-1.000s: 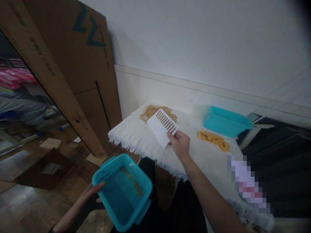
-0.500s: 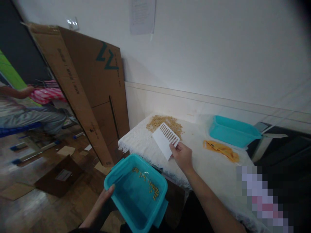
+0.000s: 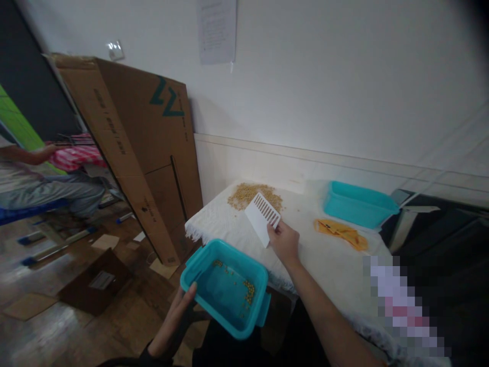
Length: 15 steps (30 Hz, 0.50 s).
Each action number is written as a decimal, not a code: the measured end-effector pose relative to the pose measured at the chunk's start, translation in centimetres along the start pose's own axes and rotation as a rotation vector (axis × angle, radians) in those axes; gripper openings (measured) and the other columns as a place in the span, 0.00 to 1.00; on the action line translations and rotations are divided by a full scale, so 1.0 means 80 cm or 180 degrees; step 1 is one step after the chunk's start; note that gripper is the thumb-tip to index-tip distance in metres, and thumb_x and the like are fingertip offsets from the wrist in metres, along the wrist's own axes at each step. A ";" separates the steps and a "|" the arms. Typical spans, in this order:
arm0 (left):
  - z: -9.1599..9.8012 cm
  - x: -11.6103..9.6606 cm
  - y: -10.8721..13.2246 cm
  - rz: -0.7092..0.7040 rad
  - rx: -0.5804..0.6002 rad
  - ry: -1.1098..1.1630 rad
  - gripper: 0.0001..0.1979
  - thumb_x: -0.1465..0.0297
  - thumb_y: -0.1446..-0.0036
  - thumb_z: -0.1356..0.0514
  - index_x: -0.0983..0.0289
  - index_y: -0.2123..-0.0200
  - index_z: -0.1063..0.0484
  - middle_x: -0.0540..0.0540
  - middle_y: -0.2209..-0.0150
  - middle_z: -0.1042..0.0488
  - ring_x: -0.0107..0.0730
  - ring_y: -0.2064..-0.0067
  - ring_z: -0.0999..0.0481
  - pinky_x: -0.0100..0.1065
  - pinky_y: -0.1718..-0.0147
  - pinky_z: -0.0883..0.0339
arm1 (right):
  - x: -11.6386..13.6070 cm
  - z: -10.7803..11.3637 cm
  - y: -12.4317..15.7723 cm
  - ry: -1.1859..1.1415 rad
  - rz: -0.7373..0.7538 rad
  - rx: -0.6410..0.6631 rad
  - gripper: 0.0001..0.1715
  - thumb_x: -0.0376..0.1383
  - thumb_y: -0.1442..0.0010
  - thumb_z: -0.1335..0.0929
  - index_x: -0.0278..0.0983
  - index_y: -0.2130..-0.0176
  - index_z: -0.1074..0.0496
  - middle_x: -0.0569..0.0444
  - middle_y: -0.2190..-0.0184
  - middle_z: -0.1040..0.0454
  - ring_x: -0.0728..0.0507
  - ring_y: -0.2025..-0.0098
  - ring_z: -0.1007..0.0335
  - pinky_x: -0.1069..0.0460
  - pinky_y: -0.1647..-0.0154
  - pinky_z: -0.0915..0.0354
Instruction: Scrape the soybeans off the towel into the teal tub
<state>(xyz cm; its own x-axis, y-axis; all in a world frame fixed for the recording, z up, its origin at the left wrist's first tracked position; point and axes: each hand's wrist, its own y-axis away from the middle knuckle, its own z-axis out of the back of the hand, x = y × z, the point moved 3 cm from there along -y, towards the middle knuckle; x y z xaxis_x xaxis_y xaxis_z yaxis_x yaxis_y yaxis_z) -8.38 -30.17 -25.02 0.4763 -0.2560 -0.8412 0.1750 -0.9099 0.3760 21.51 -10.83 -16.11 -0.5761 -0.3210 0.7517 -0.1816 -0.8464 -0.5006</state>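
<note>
My left hand [image 3: 173, 321] grips the near left rim of a teal plastic tub [image 3: 225, 285] that hangs just off the table's front edge; a few yellow beans lie in it. My right hand [image 3: 283, 240] pinches a white slotted scraper card [image 3: 262, 216] and holds it tilted over the white cloth [image 3: 324, 255]. The card's far edge is close to a pile of yellow beans [image 3: 252, 194] at the table's back left.
A second teal tub [image 3: 359, 204] stands at the back right, with a yellow wrapper [image 3: 340, 233] in front of it. A big cardboard sheet [image 3: 141, 148] leans on the wall at left. Another person [image 3: 42, 183] sits far left. Boxes lie on the wooden floor.
My left hand has brought the teal tub up and to the right, closer to the table edge. The beans in it have slid. My right hand keeps the card near the pile.
</note>
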 end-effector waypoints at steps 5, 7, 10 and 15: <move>-0.015 -0.003 0.004 0.0060 0.0100 -0.0006 0.54 0.41 0.42 0.26 0.57 0.20 0.38 0.69 0.24 0.25 0.68 0.26 0.25 0.61 0.38 0.18 | -0.006 0.008 -0.002 -0.0164 -0.0190 -0.0209 0.18 0.49 0.36 0.30 0.39 0.65 0.17 0.46 0.72 0.14 0.37 0.67 0.15 0.48 0.62 0.23; -0.017 -0.007 0.005 0.0086 0.0106 -0.0027 0.53 0.41 0.41 0.26 0.56 0.20 0.37 0.69 0.24 0.26 0.69 0.26 0.25 0.60 0.40 0.16 | -0.006 0.006 -0.002 -0.0517 -0.0248 -0.0055 0.20 0.52 0.36 0.28 0.39 0.62 0.16 0.47 0.69 0.13 0.37 0.65 0.14 0.48 0.63 0.21; -0.017 -0.011 0.004 0.0175 0.0135 -0.0136 0.55 0.40 0.41 0.27 0.56 0.20 0.39 0.70 0.23 0.27 0.71 0.25 0.26 0.60 0.44 0.14 | 0.000 -0.005 0.001 -0.1123 -0.0324 0.0381 0.27 0.58 0.38 0.26 0.39 0.57 0.16 0.47 0.63 0.11 0.35 0.62 0.12 0.45 0.63 0.17; -0.012 -0.009 0.002 0.0148 0.0004 -0.0188 0.57 0.36 0.44 0.27 0.57 0.21 0.38 0.71 0.23 0.28 0.75 0.26 0.26 0.64 0.45 0.15 | 0.007 -0.022 0.006 -0.1638 -0.0496 0.0881 0.33 0.64 0.43 0.23 0.39 0.56 0.16 0.47 0.62 0.10 0.34 0.63 0.11 0.41 0.62 0.14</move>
<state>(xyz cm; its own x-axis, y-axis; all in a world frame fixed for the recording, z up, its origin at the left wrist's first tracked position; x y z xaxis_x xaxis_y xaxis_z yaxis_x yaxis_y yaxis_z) -7.86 -29.82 -23.96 0.4323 -0.3167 -0.8443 0.1529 -0.8970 0.4147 19.68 -10.71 -16.66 -0.0872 -0.2901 0.9530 0.0211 -0.9570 -0.2894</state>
